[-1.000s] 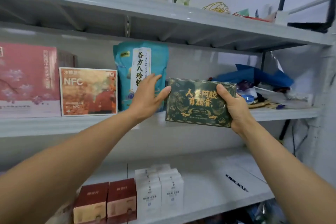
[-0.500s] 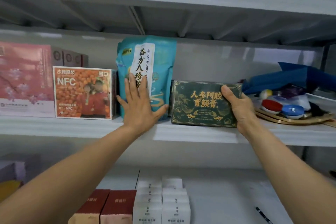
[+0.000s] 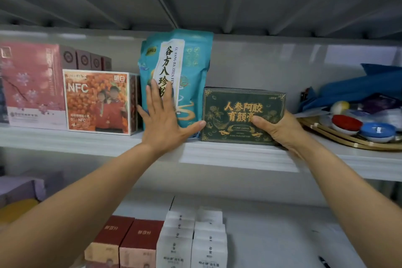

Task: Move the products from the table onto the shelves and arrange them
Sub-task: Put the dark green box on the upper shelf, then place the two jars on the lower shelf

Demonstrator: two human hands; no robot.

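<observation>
Green box [image 3: 243, 115]: stands upright on the middle shelf [image 3: 239, 156], front face out, close to the shelf's front edge, at 3 o'clock of the teal bag and just beside it.
Teal bag [image 3: 176, 76]: stands upright on the same shelf, taller than the box, its top near the underside of the shelf above.
Left hand [image 3: 165, 122]: wide and flat, fingers straight and spread, palm pressed on the lower front of the bag; the thumb points toward 3 o'clock and its tip reaches the box's left edge.
Right hand [image 3: 280, 128]: holds the green box at its 4 o'clock corner, thumb laid across the front, fingers round the right side.
Orange box [image 3: 97, 102]: at 9 o'clock of the bag, just beside it.
Pink box [image 3: 30, 85]: farther toward 9 o'clock, with small maroon boxes [image 3: 84, 59] behind it.
Tray [image 3: 348, 139]: at 3 o'clock of the green box, apart from it, carrying a red bowl [image 3: 345, 123] and a blue bowl [image 3: 377, 131].
Lower shelf [image 3: 272, 235]: at 6 o'clock, holding white boxes [image 3: 191, 243] with red boxes [image 3: 128, 239] at their 9 o'clock.
</observation>
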